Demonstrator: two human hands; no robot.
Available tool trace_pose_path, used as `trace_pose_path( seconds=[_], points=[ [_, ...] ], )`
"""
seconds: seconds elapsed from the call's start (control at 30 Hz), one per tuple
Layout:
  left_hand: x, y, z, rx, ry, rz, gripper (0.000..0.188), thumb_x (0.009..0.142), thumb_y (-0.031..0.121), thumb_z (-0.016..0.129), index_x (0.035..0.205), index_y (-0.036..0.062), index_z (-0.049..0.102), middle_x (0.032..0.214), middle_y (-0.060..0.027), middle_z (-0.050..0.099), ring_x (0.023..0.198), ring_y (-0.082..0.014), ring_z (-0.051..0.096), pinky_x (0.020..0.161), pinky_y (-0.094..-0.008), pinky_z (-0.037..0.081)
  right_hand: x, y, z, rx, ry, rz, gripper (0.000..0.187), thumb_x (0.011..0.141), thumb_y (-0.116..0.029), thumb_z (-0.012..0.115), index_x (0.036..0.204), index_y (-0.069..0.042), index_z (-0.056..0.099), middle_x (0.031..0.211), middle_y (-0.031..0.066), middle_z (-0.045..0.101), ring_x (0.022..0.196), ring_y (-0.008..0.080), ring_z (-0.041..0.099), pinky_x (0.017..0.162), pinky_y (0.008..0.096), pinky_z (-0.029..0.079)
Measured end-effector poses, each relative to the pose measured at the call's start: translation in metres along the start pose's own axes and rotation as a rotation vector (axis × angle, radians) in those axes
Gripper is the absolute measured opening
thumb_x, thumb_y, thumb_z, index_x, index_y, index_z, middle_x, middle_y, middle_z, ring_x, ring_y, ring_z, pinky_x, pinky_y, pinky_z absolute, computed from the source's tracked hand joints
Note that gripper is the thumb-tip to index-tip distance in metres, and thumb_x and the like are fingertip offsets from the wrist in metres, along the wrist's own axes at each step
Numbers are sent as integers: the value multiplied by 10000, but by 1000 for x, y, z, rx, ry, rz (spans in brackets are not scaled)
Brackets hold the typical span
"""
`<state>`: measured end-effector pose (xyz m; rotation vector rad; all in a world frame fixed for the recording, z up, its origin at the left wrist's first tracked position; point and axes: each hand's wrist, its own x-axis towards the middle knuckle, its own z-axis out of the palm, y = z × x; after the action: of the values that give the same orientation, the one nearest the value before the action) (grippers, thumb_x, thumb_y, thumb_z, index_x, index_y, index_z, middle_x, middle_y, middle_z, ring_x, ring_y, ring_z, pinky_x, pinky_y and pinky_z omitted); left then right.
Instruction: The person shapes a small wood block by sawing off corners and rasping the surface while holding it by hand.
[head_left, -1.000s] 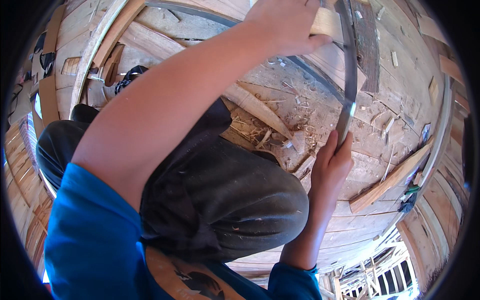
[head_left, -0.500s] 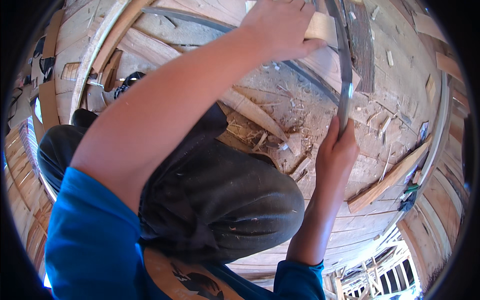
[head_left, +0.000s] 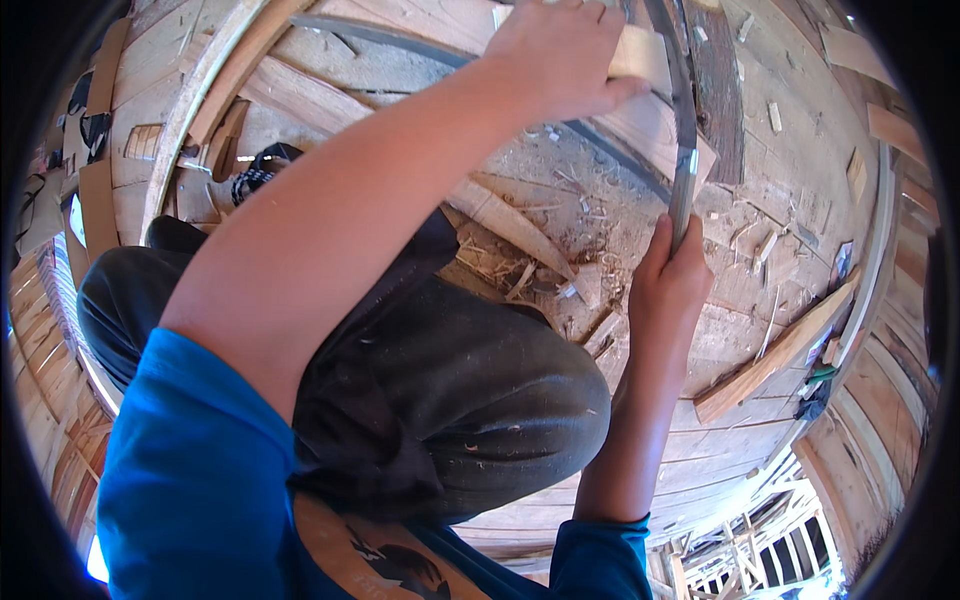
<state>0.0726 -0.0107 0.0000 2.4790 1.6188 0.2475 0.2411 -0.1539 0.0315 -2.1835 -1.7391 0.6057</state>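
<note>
Nearest me are my blue sleeve (head_left: 195,440) and my bent knee in dark trousers (head_left: 510,420), with my left forearm slanting across above them. My right hand (head_left: 670,275) is wrapped around the handle of a long, dark blade (head_left: 684,95), which runs away from me toward the upper edge. My left hand (head_left: 560,60), well apart from the right, lies against a pale block (head_left: 642,58) just left of the blade. For good control, I'd want the right wrist firm and the blade's angle even, the block pinned so it can't roll or slip, and my left thumb, the nearest digit to the metal, tucked farther back. How tightly my left fingers close I cannot tell, since the knuckles hide the block's far side. The blade's tip is cut off at the top, and whether its edge touches the wood is unclear. Past the block's lower edge shows a pinkish board (head_left: 640,128), partly covered; farther right lies a rough dark board (head_left: 720,110), then scraps on the plank floor too small to identify.
</note>
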Motion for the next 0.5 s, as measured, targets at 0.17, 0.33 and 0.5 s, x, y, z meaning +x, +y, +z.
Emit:
trace_pose_path(
  seconds=[0.17,0.33,0.5],
  points=[
    [-1,-3,-27,-192,-187,112,634,879,526,538,1203,-17,498,1151,-205,582,1150,-324,529,1029,-537,325,-31,2,-22,-47,-71,62,153,984,-172,497,949,-24,512,604,235,566,598,446,597,470,492,390],
    [0,17,-39,-214,-47,106,731,837,567,588,1267,-10,459,1252,-222,528,1217,-344,486,1075,-548,296,-58,-21,-54,-32,20,124,126,977,-157,510,944,-36,512,599,227,567,580,434,600,465,483,400],
    [-33,16,-96,-196,-149,92,632,793,481,677,1160,-9,518,1033,-204,649,991,-368,627,872,-474,474,-93,-44,-76,3,-18,134,112,963,-145,532,951,-35,521,583,217,561,561,405,611,461,461,418]
  ],
)
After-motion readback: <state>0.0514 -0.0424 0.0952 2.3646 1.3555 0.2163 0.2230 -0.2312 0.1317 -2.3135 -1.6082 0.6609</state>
